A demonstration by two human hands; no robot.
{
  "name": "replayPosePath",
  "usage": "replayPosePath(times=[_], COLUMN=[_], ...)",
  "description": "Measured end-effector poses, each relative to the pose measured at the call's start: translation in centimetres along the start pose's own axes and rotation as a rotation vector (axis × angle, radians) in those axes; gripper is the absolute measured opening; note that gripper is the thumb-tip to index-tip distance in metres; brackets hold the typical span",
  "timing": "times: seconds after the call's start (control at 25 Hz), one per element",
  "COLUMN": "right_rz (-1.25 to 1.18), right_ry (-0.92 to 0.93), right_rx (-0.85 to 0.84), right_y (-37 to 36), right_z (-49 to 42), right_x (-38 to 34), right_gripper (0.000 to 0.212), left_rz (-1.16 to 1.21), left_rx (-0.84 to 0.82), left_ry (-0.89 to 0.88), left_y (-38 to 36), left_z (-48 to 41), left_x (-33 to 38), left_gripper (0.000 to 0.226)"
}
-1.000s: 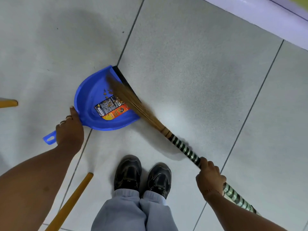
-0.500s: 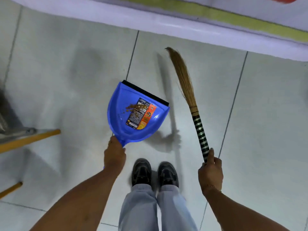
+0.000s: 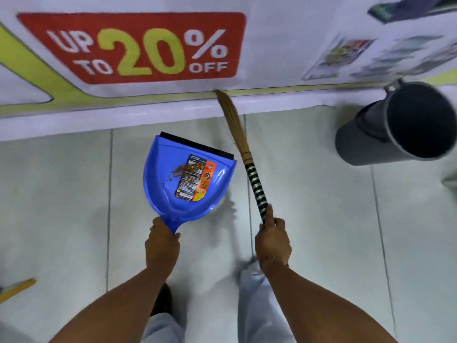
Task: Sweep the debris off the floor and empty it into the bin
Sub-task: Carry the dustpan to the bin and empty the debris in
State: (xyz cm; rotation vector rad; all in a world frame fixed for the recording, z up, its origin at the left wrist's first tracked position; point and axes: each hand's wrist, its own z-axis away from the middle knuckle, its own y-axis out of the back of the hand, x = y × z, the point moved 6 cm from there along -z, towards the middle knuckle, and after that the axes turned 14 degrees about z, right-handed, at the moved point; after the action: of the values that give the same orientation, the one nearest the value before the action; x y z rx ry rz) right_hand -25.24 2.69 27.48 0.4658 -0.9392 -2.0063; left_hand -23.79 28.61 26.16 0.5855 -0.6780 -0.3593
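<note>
My left hand point(image 3: 162, 246) grips the handle of a blue dustpan point(image 3: 163, 191), held up off the floor in front of me. Brown crumbs point(image 3: 185, 168) lie in the pan over its printed label. My right hand point(image 3: 272, 240) holds a broom point(image 3: 256, 186) by its green-and-black striped handle, straw bristles point(image 3: 232, 120) pointing away toward the wall. A grey bin point(image 3: 366, 137) with a dark open mouth stands at the upper right, apart from both hands.
A wall banner point(image 3: 138, 48) reading "UP TO 20% OFF" runs across the top above a white ledge point(image 3: 74, 122). Pale floor tiles point(image 3: 321, 219) lie all around. A yellow stick end point(image 3: 17, 289) shows at the lower left. My legs are below.
The dustpan went from resting on the floor under the broom to being lifted with the crumbs inside. The broom swung upright. The view rose toward the wall, and the bin came into sight.
</note>
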Motion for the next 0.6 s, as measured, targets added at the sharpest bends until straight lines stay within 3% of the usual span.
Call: replayPosePath(times=[0.32,0.48,0.6], right_rz=[0.013,0.027,0.105], right_ry=[-0.135,-0.240,-0.214], right_rx=[-0.127,-0.235,-0.285], right_y=[11.1,15.1,17.8], right_z=[-6.9,-11.0,-14.1], right_x=[16.3,22.7,25.9], right_gripper=[0.062,0.049,0.044], left_rz=[-0.102,-0.218,-0.378], left_rx=[-0.125,-0.231,-0.356], left_ry=[-0.039,-0.246,-0.428], left_y=[-14.0,-19.9,-24.6], left_z=[6.7,7.2,6.8], left_x=[16.7,26.4,33.4], left_gripper=[0.040,0.043,0.048])
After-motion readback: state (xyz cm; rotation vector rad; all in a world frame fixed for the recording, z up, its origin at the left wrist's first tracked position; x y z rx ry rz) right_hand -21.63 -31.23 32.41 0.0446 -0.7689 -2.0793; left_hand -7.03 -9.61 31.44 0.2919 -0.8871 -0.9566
